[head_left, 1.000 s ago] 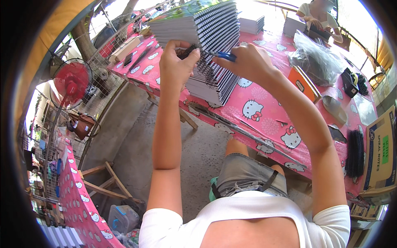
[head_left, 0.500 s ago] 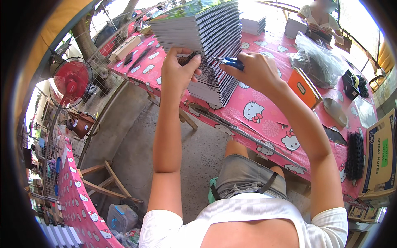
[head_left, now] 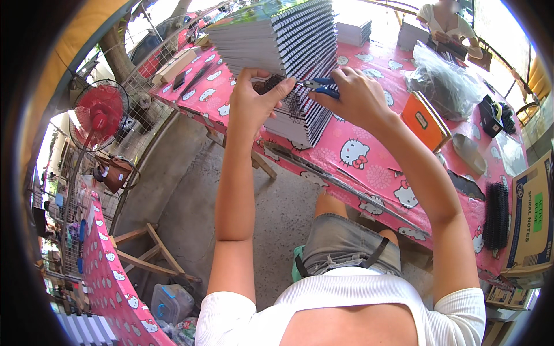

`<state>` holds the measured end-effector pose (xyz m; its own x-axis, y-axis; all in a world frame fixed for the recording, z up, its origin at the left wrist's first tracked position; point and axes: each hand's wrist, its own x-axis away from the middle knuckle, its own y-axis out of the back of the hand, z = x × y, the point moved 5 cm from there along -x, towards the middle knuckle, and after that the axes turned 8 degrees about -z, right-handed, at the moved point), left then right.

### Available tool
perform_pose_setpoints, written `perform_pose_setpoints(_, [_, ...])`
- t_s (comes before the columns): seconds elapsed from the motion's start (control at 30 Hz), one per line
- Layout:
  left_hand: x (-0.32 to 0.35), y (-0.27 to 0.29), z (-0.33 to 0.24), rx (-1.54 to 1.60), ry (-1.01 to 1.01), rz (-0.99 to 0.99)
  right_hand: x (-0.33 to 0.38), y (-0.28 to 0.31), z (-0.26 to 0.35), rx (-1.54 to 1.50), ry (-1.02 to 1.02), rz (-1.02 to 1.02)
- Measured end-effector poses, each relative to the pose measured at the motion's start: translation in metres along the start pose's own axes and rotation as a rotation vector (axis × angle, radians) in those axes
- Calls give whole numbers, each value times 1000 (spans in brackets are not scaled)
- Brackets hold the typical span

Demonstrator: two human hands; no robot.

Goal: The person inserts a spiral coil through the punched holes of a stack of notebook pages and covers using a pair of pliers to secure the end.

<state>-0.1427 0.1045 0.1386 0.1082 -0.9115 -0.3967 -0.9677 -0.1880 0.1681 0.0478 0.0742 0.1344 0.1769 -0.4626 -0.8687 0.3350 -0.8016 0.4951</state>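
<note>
A tall stack of spiral-bound notebooks (head_left: 245, 49) stands on the pink table, its dark coils facing right and toward me. At the stack's near side, my left hand (head_left: 249, 106) pinches a tangle of thin dark coil scraps (head_left: 296, 106), which dangles against the bindings. Blue-handled cutting pliers (head_left: 326, 90) are gripped in my right hand (head_left: 365, 99), their handles spread a little. The jaws point left, close to my left thumb tip and the coils. Whether they touch a coil end is too small to tell.
An orange-covered book (head_left: 425, 122), a plastic bag (head_left: 441, 86), a bundle of black coils (head_left: 495, 216) and a cardboard box (head_left: 530, 216) line the right side. Another person (head_left: 447, 29) sits at the far right. A red fan (head_left: 101, 115) stands left.
My left thumb has shifted right, toward the plier jaws. The plier handles have spread apart, and my right hand has moved only slightly. The notebook stack stays in place.
</note>
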Motion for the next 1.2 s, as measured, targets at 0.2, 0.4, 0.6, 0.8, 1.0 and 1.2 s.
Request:
perform_pose_setpoints(0.2, [-7,3,14,-58,-47,61,-7,-12,9,-64,-203,441])
perform_pose_setpoints(0.4, [0,3,13,-22,25,28,0,-8,3,10,-44,190])
perform_pose_setpoints(0.6, [-6,0,28,-88,-12,87,1,-15,9,-33,-172,457])
perform_pose_setpoints(0.8, [0,-2,32,81,87,66,13,-10,-5,27,-93,300])
perform_pose_setpoints(1.0, [-1,-10,41,36,41,69,10,-18,-4,10,-90,278])
perform_pose_setpoints(1.2, [-2,-9,45,-22,-68,30,13,-9,-3,88,-10,185])
